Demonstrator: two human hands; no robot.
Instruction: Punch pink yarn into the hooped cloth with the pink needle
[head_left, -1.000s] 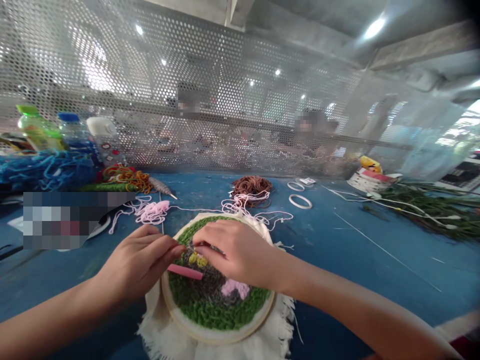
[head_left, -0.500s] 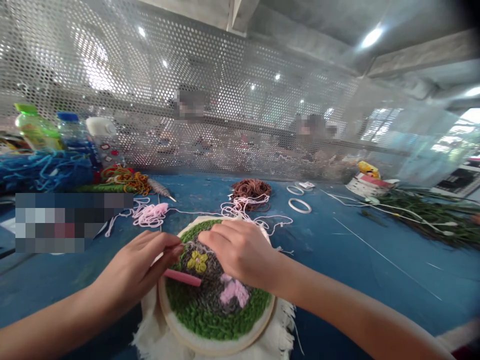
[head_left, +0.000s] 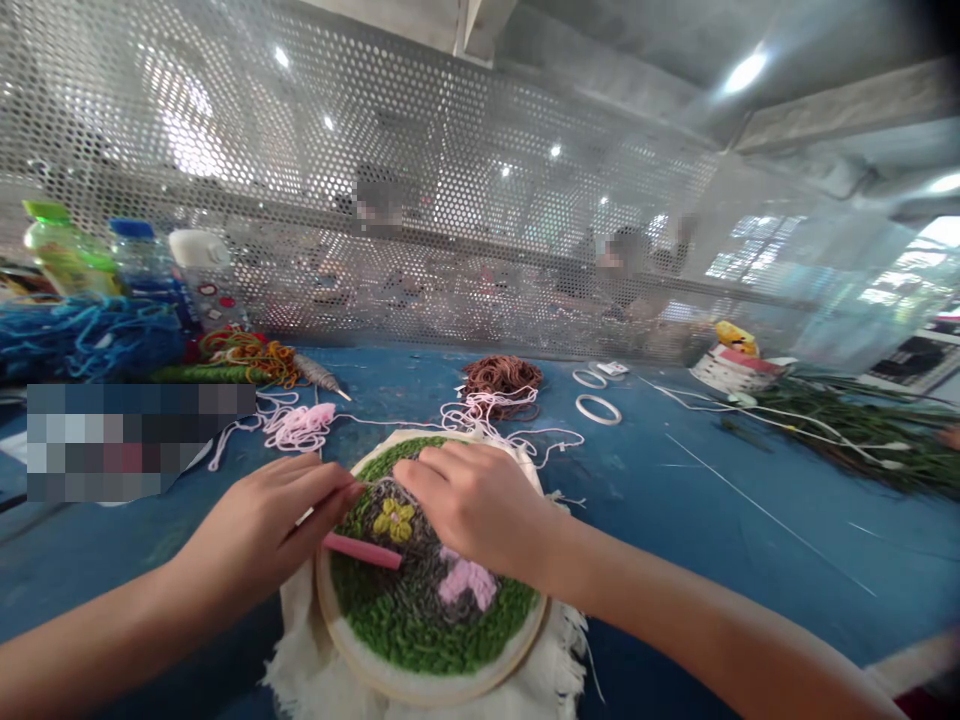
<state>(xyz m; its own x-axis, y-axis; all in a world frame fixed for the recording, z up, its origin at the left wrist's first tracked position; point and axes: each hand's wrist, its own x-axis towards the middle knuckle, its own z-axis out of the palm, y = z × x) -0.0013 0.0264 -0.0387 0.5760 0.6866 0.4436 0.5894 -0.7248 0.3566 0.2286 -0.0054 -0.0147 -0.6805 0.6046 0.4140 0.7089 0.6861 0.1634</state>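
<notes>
My left hand (head_left: 262,530) comes in from the left, its fingers (head_left: 330,495) pinched tight together, tips meeting right at the left edge of the hoop (head_left: 450,688). The pink stick (head_left: 364,550) juts out from under those fingers, gripped there. Its long axis runs nearly level across the stitching, dipping a little, with the free end pointing right toward the middle of the round. That end sits just below the yellow flower (head_left: 395,520).

My right hand (head_left: 480,510) lies palm down on the upper half of the hoop. Its fingers (head_left: 420,475) are curled and aimed left, close to my left fingertips. I can't tell whether they have anything between them.

The hoop lies flat on a fringed white cloth (head_left: 559,665) on the blue desk (head_left: 675,520), straight in front of me: green loops round the rim, grey in the middle, a pink flower (head_left: 466,580) just under my right wrist. Beyond it, loose pink yarn (head_left: 300,425) and a brown yarn coil (head_left: 501,375).
</notes>
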